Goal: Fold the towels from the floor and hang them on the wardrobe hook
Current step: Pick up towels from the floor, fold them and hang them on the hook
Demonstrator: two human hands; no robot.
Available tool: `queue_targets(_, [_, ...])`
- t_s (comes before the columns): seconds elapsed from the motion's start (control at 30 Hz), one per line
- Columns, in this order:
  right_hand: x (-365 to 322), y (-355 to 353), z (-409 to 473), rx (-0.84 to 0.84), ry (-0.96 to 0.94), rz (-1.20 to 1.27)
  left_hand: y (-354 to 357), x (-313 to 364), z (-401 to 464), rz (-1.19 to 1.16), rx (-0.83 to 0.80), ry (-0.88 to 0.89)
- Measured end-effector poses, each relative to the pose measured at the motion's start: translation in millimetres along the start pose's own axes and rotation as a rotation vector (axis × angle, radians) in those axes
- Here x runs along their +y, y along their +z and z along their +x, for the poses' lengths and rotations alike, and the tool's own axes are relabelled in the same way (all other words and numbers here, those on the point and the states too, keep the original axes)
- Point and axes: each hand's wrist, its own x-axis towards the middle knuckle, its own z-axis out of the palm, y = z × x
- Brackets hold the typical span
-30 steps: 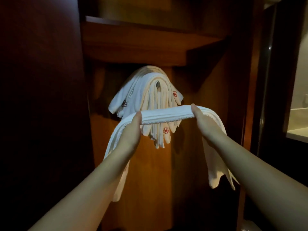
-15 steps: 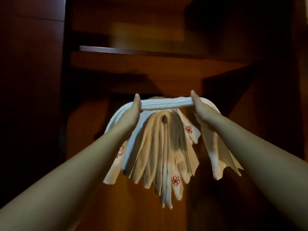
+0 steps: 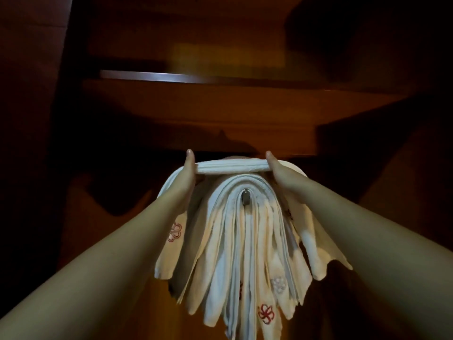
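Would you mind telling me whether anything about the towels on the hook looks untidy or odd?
The hanging towels are heaped thickly over one small hook, and their lower ends fan out at uneven lengths. The folded towel, gripped by the left hand and right hand, is not yet draped on.

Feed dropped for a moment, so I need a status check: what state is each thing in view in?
Folded towel: held stretched above the hung stack.
Left hand: grips towel's left end.
Right hand: grips towel's right end.
Hung towels: draped over hook.
Hook: loaded, tip visible.
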Motion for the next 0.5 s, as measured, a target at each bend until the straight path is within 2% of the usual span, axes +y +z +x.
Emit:
queue_targets(0.13, [2.7, 13.1, 13.5, -0.020, -0.010, 0.002, -2.7, -5.5, 7.2, -0.016, 0.052, -0.028])
queue_targets(0.27, [24.3, -2.1, 24.8, 0.019, 0.014, 0.131, 20.8, -11.6, 7.9, -0.054, -0.040, -0.023])
queue_targets(0.37, [42.1, -16.7, 26.7, 0.083, 0.005, 0.099, 34.7, -13.0, 3.0, -0.041, -0.077, -0.039])
queue_targets(0.5, [56.9, -10.6, 14.7, 0.022, 0.022, 0.035, 30.0, -20.1, -5.3, 0.038, -0.032, 0.000])
